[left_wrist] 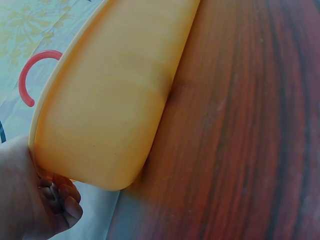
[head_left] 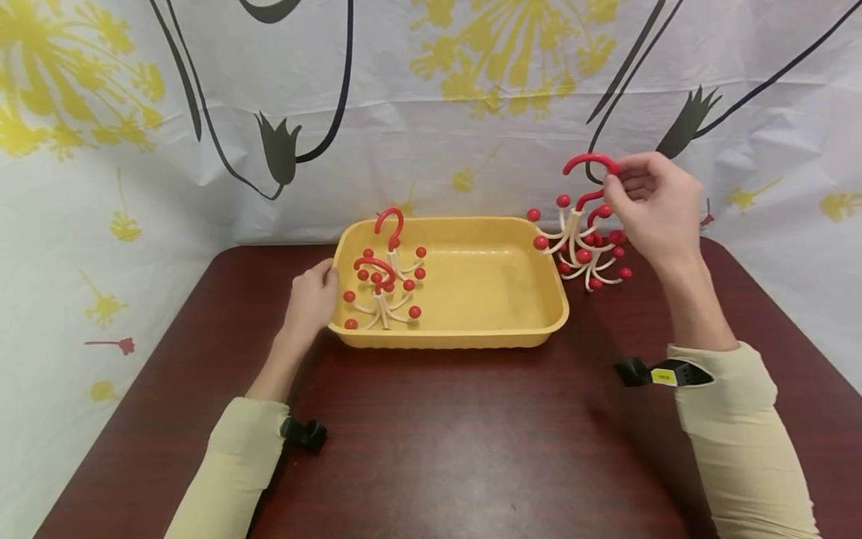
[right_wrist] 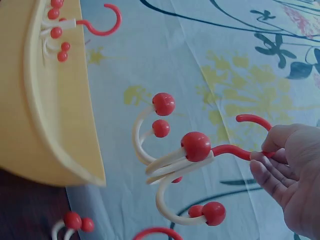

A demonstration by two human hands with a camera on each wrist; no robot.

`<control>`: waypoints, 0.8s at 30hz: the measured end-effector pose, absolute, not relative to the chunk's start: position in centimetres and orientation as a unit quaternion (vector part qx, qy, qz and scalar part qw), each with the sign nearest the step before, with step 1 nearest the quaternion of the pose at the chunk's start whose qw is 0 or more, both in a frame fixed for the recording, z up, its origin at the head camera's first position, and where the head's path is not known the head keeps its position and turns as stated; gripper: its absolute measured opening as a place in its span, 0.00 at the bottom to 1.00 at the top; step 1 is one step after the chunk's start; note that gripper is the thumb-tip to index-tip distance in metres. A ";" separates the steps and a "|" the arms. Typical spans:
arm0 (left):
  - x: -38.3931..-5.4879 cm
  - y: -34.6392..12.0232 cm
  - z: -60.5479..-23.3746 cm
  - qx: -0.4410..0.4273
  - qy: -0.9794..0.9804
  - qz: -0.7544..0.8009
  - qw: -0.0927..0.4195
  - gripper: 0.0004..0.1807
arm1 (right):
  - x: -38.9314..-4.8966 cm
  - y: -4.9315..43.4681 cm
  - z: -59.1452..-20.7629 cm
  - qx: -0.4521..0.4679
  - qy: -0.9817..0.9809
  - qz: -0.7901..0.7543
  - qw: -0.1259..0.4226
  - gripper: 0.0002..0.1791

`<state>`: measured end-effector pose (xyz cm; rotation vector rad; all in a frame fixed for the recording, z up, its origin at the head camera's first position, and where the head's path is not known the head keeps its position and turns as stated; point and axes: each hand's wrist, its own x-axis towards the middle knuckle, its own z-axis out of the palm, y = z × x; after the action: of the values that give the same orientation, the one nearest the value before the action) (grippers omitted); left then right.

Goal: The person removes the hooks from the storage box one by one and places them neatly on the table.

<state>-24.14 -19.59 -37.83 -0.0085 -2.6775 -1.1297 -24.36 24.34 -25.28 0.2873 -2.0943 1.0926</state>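
Dark-red desk (head_left: 431, 434), w/ yellow tray (head_left: 485, 288) at its far side; L hand grip (head_left: 311, 299) closed round the tray's L rim; R hand grip (head_left: 656, 202) narrow, pinching the red hook (head_left: 591, 157) of a held hanger (right_wrist: 196, 146), raised near the tray's R end; two like hangers (head_left: 381, 305), hooks up, inside tray at L; one more hanger (head_left: 592, 269), partly hidden, on desk just R of tray; smallest, red balls (right_wrist: 214, 213) tipping the cream arms (right_wrist: 136, 132)

The label (head_left: 664, 376) (on the wrist camera (head_left: 694, 373)) is unreadable.
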 end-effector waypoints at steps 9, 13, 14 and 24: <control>-24.3 -19.5 -37.9 -0.007 -0.914 -0.387 0.117 0.24 | -24.4 27.7 -24.7 0.090 -0.790 0.435 0.423 0.10; -24.3 -19.6 -38.0 -0.005 -0.915 -0.387 0.117 0.24 | -24.3 29.1 -24.3 0.068 -0.781 0.433 0.445 0.10; -24.3 -19.6 -38.0 -0.005 -0.915 -0.387 0.117 0.24 | -24.2 29.4 -24.1 0.057 -0.783 0.429 0.447 0.10; -24.2 -19.6 -38.0 -0.005 -0.916 -0.383 0.119 0.24 | -24.2 33.1 -24.4 -0.007 -0.787 0.407 0.463 0.07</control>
<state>-24.23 -19.61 -37.99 -0.0140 -2.6776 -1.1209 -24.24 33.08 -24.42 -0.0178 -1.9359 1.0001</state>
